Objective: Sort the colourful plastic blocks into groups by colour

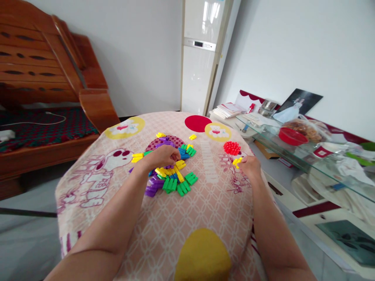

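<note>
Over a loose pile of plastic building blocks in purple, yellow, green and blue, my left hand (168,155) reaches down with its fingers curled in. What those fingers hold, if anything, is hidden behind the hand. On the right side of the table, my right hand (250,167) pinches a yellow building block (237,162) by its near end. Just beyond it lies a tight cluster of red blocks (232,148). Green blocks (184,188) and purple blocks (154,185) lie at the near side of the pile. A single yellow block (192,137) lies apart, behind it.
A patterned pink tablecloth (175,226) covers the round table. To the right stands a glass-topped cabinet (322,164) with a red bowl (293,136), papers (230,110) and a photo (299,103). A wooden bench (93,99) is at left, a tall white air conditioner (197,70) behind.
</note>
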A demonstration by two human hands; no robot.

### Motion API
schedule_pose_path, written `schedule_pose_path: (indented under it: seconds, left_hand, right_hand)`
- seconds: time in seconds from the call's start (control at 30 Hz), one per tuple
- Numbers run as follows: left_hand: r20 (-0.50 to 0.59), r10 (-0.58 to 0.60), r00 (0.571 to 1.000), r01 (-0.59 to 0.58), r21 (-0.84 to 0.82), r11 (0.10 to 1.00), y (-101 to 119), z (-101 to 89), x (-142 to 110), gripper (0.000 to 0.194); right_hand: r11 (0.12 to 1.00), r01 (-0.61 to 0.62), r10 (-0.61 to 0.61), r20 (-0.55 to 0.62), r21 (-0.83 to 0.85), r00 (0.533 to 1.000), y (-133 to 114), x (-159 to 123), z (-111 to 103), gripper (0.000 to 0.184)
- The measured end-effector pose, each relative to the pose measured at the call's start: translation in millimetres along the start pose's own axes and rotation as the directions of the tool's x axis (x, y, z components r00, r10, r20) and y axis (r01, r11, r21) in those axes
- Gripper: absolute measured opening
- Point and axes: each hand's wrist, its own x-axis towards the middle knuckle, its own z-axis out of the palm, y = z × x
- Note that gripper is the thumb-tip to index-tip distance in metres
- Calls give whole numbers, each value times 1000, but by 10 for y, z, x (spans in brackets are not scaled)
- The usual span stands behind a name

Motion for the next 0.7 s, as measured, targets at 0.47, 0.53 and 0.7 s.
schedule_pose_path:
  seconds: [0.47, 0.53, 0.7]
  left_hand:
    - [-135, -76, 988, 126, 421, 898, 230, 375, 50, 12]
    - [-121, -80, 989, 125, 427, 896, 239, 418, 62, 19]
    - [-15, 35, 999, -30, 264, 964, 296, 462, 105, 25]
  right_hand:
    - [986, 163, -160, -89, 32, 983, -501, -214, -19, 23]
    - [977, 195, -190, -73, 80, 979, -525, -240, 38, 23]
    - [895, 251, -309, 107, 369, 945, -676, -383, 245, 20]
